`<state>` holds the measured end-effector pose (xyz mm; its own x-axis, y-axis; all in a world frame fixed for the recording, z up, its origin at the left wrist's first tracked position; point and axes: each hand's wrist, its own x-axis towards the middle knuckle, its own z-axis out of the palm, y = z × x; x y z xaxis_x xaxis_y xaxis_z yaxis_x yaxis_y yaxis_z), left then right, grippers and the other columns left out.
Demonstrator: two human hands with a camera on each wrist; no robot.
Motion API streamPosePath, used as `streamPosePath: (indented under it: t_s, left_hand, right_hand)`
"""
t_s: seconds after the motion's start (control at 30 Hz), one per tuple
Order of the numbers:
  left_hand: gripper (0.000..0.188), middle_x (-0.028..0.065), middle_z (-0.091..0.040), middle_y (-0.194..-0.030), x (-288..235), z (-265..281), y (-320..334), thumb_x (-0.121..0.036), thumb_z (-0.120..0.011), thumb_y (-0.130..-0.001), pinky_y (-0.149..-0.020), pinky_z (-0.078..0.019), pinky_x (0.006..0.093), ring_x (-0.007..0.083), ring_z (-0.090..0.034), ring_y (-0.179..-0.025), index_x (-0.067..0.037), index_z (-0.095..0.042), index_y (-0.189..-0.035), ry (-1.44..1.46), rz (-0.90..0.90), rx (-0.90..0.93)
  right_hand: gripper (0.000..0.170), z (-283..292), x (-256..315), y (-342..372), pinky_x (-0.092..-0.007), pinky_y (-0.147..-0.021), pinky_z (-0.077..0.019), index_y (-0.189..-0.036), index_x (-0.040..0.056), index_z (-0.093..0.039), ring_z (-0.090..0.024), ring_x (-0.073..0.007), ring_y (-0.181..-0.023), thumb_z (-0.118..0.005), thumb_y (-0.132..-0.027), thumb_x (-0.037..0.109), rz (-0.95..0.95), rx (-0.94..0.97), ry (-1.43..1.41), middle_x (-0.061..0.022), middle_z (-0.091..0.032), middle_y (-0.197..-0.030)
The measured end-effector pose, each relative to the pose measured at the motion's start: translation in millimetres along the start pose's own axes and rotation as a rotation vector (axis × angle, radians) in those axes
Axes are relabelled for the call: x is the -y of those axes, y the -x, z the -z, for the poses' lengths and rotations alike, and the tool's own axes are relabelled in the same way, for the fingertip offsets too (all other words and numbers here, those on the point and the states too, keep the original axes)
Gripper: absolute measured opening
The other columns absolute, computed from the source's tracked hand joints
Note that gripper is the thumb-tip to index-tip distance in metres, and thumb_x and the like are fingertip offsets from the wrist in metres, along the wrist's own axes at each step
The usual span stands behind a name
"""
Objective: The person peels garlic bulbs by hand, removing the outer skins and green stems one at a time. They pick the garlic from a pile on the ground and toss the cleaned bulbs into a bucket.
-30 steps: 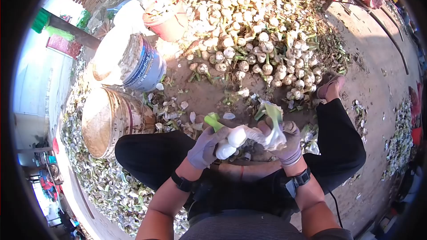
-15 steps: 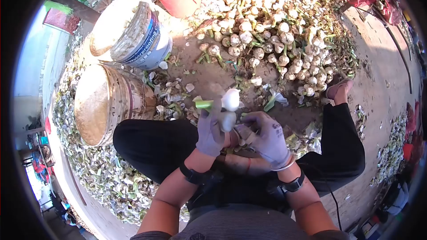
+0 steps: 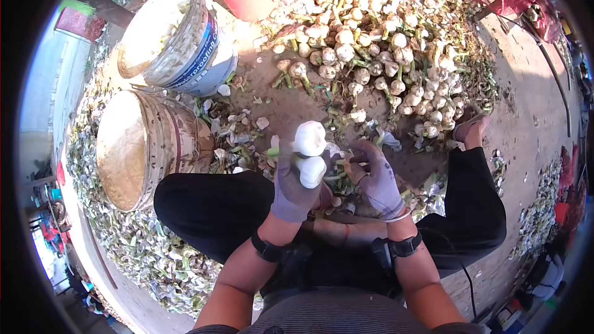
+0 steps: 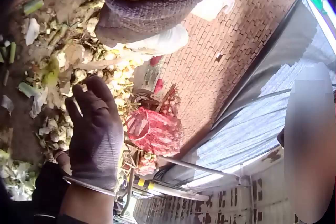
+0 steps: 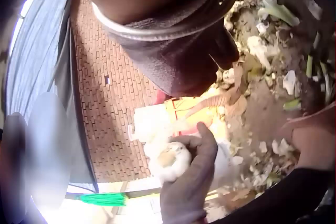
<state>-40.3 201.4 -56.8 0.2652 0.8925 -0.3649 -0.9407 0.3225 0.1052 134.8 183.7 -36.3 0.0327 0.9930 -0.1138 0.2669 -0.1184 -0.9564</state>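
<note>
Garlic bulbs (image 3: 310, 154), two of them, white and clean-skinned, held above the lap between the bent legs. Grasped in the gloved left hand (image 3: 292, 188), with fingers curled round them; one bulb nearer the fingertips, the other lower and nearer the palm. Just beside that hand, a short piece of green stalk (image 3: 273, 146). Right hand (image 3: 378, 188), also gloved, apart from the bulbs, with fingers parted and partly bent; released, by the look of it, with nothing plainly visible in its grasp. Judging by the smooth white surface, outer skins already off this pair; cannot tell whether any trimming remains. Far more left over in the big heap (image 3: 408, 77) ahead, with soil and stalks on many bulbs, so apparently only a small share done there. Plenty already stripped, to judge from the wide litter of leaves and skins (image 3: 164, 260) at the left, beyond the stained bucket (image 3: 176, 139).
</note>
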Motion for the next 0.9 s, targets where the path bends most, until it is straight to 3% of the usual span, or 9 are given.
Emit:
streamPosePath:
  t_s: [0.13,0.27,0.37,0.43,0.47,0.57,0.67,0.83,0.9]
  left_hand:
    - [0.055,0.0115,-0.059,-0.117,-6,-15,2,-0.048,-0.06,-0.091,-0.09,-0.053,0.0422,0.0258,-0.061,-0.105,-0.006,-0.051,-0.125,0.097,0.173,0.096]
    - [0.052,0.0089,-0.061,-0.115,-14,-6,-5,-0.049,-0.056,-0.093,-0.096,-0.048,0.0465,0.0251,-0.061,-0.105,-0.01,-0.051,-0.127,-0.071,-0.04,-0.197]
    - [0.05,0.0099,-0.061,-0.115,-15,-2,-7,-0.047,-0.054,-0.095,-0.099,-0.0465,0.0453,0.024,-0.062,-0.103,-0.01,-0.051,-0.127,0.004,-0.008,-0.127]
    - [0.052,0.012,-0.061,-0.111,-13,0,-2,-0.048,-0.051,-0.097,-0.09,-0.0506,0.0365,0.0217,-0.062,-0.097,-0.005,-0.052,-0.124,-0.519,-0.087,-0.118]
    - [0.051,0.0124,-0.06,-0.108,-18,-2,10,-0.045,-0.044,-0.101,-0.08,-0.0509,0.0286,0.0188,-0.061,-0.093,0.001,-0.053,-0.121,-1.406,-0.437,-0.208]
    - [0.046,0.016,-0.06,-0.117,-59,-73,35,-0.032,-0.036,-0.104,-0.087,-0.0492,0.0339,0.0247,-0.06,-0.102,0.005,-0.05,-0.128,-1.136,-0.746,-0.369]
    - [0.049,0.0209,-0.056,-0.125,-153,-97,84,-0.031,-0.038,-0.103,-0.096,-0.0468,0.0388,0.0287,-0.058,-0.111,0.005,-0.045,-0.135,-1.827,-1.333,-0.729]
    - [0.061,0.0162,-0.035,-0.15,-177,-122,97,-0.019,-0.06,-0.092,-0.117,-0.0203,0.0407,0.0259,-0.032,-0.139,0.004,-0.036,-0.143,-1.649,-1.485,-0.606]
    - [0.062,0.0142,-0.036,-0.15,-123,-114,88,-0.014,-0.06,-0.09,-0.116,-0.0208,0.042,0.0257,-0.033,-0.139,0.001,-0.035,-0.144,-1.789,-1.188,-0.483]
  right_hand:
    - [0.023,-17,34,2,-0.0359,-0.078,-0.0507,-0.108,0.0011,-0.059,-0.064,-0.0287,-0.085,-0.062,-0.088,0.012,-0.275,0.31,-0.139,-0.0162,-0.065,-0.091]
    - [0.023,-4,25,-12,-0.0359,-0.077,-0.0509,-0.105,0.0001,-0.063,-0.066,-0.0257,-0.086,-0.063,-0.09,0.017,0.101,0.785,0.036,-0.0151,-0.066,-0.094]
    - [0.025,-7,32,-27,-0.0362,-0.075,-0.0511,-0.107,0.0004,-0.065,-0.066,-0.0256,-0.085,-0.062,-0.091,0.02,-0.112,0.442,-0.018,-0.014,-0.066,-0.094]
    - [0.025,-14,24,-40,-0.0349,-0.076,-0.0512,-0.106,0.0007,-0.064,-0.065,-0.0251,-0.085,-0.061,-0.091,0.02,-0.172,0.498,-0.124,-0.0147,-0.066,-0.094]
    - [0.023,-10,35,-46,-0.0352,-0.077,-0.0514,-0.107,0.0025,-0.062,-0.066,-0.0262,-0.088,-0.061,-0.089,0.018,-0.542,0.658,-0.269,-0.0165,-0.065,-0.094]
    - [0.028,-24,-80,-74,-0.0382,-0.079,-0.0523,-0.11,0.004,-0.061,-0.065,-0.0306,-0.089,-0.061,-0.086,0.019,0.13,0.718,0.503,-0.0184,-0.063,-0.095]
    - [0.032,-33,-119,-118,-0.0429,-0.078,-0.0526,-0.113,0.0045,-0.059,-0.065,-0.036,-0.089,-0.059,-0.082,0.015,0.051,0.187,1.012,-0.0206,-0.063,-0.1]
    - [0.032,-20,-160,-144,-0.0427,-0.074,-0.0527,-0.111,0.0039,-0.061,-0.066,-0.0313,-0.083,-0.062,-0.085,0.022,-0.025,0.302,0.934,-0.0163,-0.064,-0.088]
    - [0.032,-16,-140,-122,-0.0346,-0.06,-0.0505,-0.111,0.0042,-0.064,-0.063,-0.0225,-0.067,-0.061,-0.092,0.03,-0.148,0.255,0.384,-0.0108,-0.066,-0.085]
